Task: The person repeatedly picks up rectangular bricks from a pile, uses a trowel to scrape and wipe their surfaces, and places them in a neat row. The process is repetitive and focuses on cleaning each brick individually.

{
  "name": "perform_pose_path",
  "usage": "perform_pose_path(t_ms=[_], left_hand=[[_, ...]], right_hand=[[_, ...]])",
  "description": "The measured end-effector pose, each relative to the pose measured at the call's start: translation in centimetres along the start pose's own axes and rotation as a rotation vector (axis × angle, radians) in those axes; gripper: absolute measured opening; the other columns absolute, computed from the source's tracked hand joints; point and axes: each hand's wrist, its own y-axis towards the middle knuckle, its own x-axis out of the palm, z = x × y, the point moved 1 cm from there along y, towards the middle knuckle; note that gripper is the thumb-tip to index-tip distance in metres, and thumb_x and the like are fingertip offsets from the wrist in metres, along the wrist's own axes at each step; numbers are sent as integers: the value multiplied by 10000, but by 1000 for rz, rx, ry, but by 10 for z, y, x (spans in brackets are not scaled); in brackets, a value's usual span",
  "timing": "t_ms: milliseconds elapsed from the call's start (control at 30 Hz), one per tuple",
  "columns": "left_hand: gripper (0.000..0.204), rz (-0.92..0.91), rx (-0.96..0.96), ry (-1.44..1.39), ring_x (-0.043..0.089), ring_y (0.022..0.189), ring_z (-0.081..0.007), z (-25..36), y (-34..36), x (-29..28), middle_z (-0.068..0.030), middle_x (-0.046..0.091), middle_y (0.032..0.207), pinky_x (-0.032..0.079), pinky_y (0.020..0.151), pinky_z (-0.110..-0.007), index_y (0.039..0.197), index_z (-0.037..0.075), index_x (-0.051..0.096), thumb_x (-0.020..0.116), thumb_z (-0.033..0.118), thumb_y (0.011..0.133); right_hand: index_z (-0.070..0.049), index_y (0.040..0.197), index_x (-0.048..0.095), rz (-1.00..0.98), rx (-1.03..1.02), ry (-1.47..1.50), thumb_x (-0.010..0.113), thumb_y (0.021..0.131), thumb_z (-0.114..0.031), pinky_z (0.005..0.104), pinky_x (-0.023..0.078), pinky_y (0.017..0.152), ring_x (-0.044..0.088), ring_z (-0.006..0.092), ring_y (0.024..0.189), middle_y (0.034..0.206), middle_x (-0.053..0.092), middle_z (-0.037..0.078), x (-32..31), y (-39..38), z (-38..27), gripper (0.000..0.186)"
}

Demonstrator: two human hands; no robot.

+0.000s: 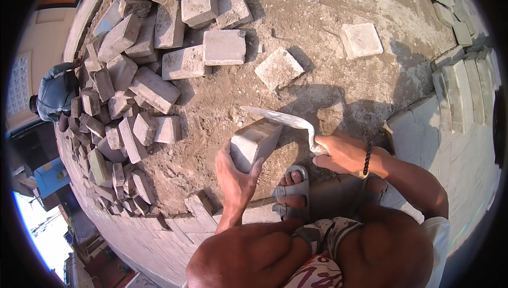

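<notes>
My left hand [236, 176] grips a grey paving block [259, 141] by its near end, fingers on one side and thumb on the other. The block is tilted, its far end over the sandy ground. In my right hand [338, 153] is a trowel [278, 117], fingers closed round its handle. The trowel's thin blade points left and lies across the far end of the block; whether it touches the block I cannot tell. A dark beaded bracelet [367, 159] circles my right wrist.
A heap of loose paving blocks [153, 84] lies on the left. Single blocks [279, 69] rest on the sand [317, 23] ahead. Stacked blocks [460, 95] stand on laid paving at the right. My sandalled foot [292, 192] is close by. Another person [55, 95] bends at the far left.
</notes>
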Motion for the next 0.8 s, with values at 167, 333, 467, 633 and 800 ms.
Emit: perform_pose_path(t_ms=[167, 333, 467, 633, 800], left_hand=[[843, 13, -15, -71, 549, 1132, -340, -10, -13, 4, -247, 535, 1227, 430, 982, -434, 1337, -75, 430, 856, 248, 685], [882, 78, 24, -169, 543, 1122, -320, -30, -37, 8, -243, 527, 1217, 426, 977, -425, 1339, -85, 400, 865, 259, 673], [837, 143, 19, -148, 534, 1039, -309, -44, -51, 9, -208, 517, 1134, 436, 914, -415, 1302, -87, 421, 865, 230, 667], [862, 129, -29, -145, 545, 1077, -287, -43, -56, 13, -223, 543, 1155, 429, 957, -401, 1297, -101, 416, 871, 252, 656], [795, 172, 63, -198, 524, 967, -322, -51, -59, 15, -192, 501, 1078, 437, 854, -421, 1268, -65, 441, 874, 202, 657]], right_hand=[[43, 1013, 548, -41, -112, -71, 592, 858, -257, 500, 486, 671, 636, 426, 740, 754, 625, 260, 32, 5, -7, 341], [43, 997, 552, -129, 338, -147, 583, 849, -262, 491, 500, 680, 634, 443, 755, 746, 636, 263, 9, 16, 37, 341], [52, 981, 546, 2, -86, -76, 593, 850, -288, 499, 509, 680, 639, 450, 745, 734, 642, 263, 30, -4, -29, 367], [44, 951, 546, 12, 14, -142, 586, 853, -259, 506, 507, 667, 636, 461, 732, 730, 639, 270, 45, 11, -2, 320], [34, 1001, 545, -6, 177, -128, 608, 849, -288, 498, 502, 666, 625, 465, 739, 742, 634, 263, 28, 12, 15, 362]])
